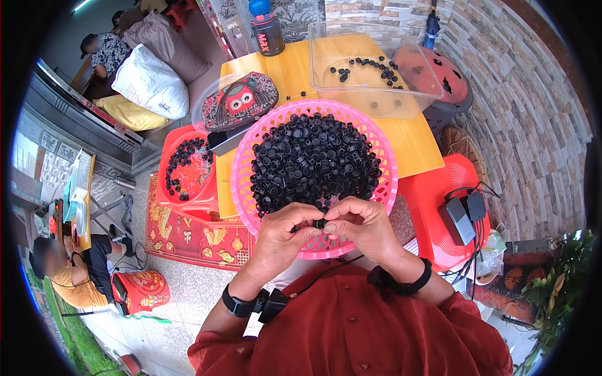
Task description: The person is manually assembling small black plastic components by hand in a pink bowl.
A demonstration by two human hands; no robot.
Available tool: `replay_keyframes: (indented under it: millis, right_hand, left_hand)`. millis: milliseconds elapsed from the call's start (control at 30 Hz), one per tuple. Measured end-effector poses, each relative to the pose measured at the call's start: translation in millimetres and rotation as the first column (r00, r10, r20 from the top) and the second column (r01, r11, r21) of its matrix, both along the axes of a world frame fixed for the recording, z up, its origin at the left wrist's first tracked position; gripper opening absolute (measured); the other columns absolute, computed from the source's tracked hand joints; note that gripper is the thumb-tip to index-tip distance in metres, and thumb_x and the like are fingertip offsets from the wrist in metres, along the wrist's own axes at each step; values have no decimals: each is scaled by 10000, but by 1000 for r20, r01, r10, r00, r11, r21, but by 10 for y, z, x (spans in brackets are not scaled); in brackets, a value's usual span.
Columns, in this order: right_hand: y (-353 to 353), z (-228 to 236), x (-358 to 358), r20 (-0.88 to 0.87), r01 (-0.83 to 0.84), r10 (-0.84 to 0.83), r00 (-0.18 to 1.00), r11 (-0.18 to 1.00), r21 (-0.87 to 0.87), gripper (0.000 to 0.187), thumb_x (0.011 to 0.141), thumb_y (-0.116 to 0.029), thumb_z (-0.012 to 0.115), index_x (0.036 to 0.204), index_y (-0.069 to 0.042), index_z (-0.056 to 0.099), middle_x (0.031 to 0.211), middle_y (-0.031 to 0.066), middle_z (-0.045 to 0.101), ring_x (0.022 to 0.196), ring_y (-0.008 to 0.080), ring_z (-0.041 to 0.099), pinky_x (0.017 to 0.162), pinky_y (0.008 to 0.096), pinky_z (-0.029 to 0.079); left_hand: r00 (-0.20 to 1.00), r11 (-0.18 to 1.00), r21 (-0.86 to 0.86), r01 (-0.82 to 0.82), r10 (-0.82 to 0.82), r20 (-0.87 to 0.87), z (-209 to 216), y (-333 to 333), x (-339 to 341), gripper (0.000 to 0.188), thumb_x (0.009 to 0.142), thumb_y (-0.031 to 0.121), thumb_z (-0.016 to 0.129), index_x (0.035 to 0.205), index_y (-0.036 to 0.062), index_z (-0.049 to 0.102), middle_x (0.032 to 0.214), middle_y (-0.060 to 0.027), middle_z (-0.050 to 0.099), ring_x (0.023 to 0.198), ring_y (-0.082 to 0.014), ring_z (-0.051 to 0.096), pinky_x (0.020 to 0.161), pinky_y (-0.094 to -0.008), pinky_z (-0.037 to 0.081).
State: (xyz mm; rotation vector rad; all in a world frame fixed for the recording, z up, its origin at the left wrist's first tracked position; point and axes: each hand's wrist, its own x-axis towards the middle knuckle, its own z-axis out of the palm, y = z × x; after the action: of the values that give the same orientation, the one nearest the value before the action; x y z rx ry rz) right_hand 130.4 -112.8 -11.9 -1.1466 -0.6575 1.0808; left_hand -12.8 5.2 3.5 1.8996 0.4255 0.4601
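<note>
Both my hands meet over the near rim of a round pink plastic basket (389, 164), which is heaped with small black cup-shaped plastic caps (313, 156). My left hand (285, 238) pinches a small black cap (320, 223) between thumb and fingers. From the other side my right hand (360, 229) grips the same cap with its thumb and forefinger. Another small black piece (295, 229) shows within the left hand's fingers. Finer details of the cap are covered by the fingertips.
The basket overhangs a yellow table (411, 147). A clear plastic bin (376, 103) with several caps stands at the back right, a patterned pouch (241, 100) and a bottle (266, 31) at the back left. Red stools (188, 166) (433, 200) flank the table; the right one bears black devices (464, 216).
</note>
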Motion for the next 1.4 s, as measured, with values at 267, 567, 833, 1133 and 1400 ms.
replay_keyframes:
  millis: [267,567,833,1133,1400]
  right_hand:
    - [44,-3,111,17,-92,94,995,991,-100,104,793,52,668,889,16,654,907,56,637,785,105,624,680,233,517]
    - [105,62,204,1,-220,221,975,972,-85,114,776,61,677,865,-3,646,882,44,658,768,74,609,652,205,497]
    - [119,4,222,-71,-261,256,964,963,-73,88,796,15,679,860,-23,632,800,31,652,721,79,616,647,210,501]
    - [101,-44,212,-264,-286,284,922,958,32,112,812,-14,680,884,-29,595,792,45,648,722,104,627,672,227,508]
    - [112,-64,169,-335,-307,313,889,949,71,94,824,-14,669,857,-38,584,786,32,631,726,99,612,670,224,501]
  left_hand:
    - [998,997,-49,-63,63,-6,-63,-17,-29,196,789,-75,640,974,-17,615,873,-66,655,745,-105,630,644,-209,503]
    - [995,984,156,-89,79,66,27,-42,6,313,772,-60,671,1048,3,538,886,-94,674,850,-170,678,682,-250,535]
    - [982,962,234,-143,109,151,-67,-26,-4,259,712,-58,689,945,29,617,867,-86,654,755,-208,640,637,-302,517]
    - [962,947,284,-148,71,265,-60,1,14,227,697,-16,719,911,43,669,820,-63,666,750,-210,618,631,-304,509]
    - [948,938,315,-143,38,317,-45,1,10,221,701,-11,719,912,35,670,834,-60,676,751,-212,628,635,-298,515]
